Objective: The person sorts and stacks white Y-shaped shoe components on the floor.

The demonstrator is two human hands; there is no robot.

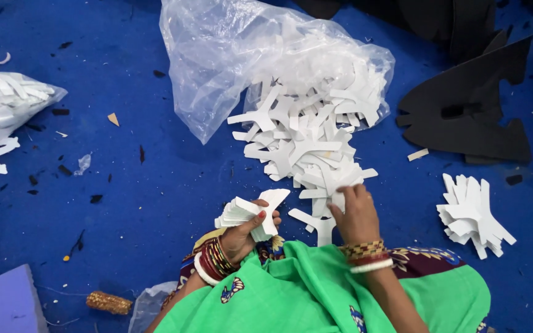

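Left hand [242,231], lower centre of frame, closed around a neat fanned stack of flat white Y-shaped cut-outs [251,213], thumb on top, fingers under; stack held above the blue floor covering [143,197], not touching it. Right hand [356,213], just right of centre, fingers together and pinched on one white piece at the bottom edge of the big loose heap of the same white cut-outs [309,142]; exact grip partly hidden by the hand itself. Heap spilling from the mouth of a crumpled clear plastic bag [229,55] in upper centre. One single white piece [319,225] lying between both hands, near the green cloth [316,290] over the lap. At right of frame, a second tidy fanned stack of white pieces [473,216] on the floor, well apart from the hands. Upper right: large black foam sheet w/ cut shapes [470,105]. Left edge: another clear bag w/ white pieces [1,102]; lower left a pale purple foam block [4,302] and a small golden ribbed object [109,302]. Risks, as judgement: held stack is fanned and gripped only at one side, so a loose thumb may let pieces slide out & mix w/ the heap. Pieces in heap interlock by the arms, so pulling one may drag neighbours. Small dark scraps on the floor may get picked up together w/ a piece.
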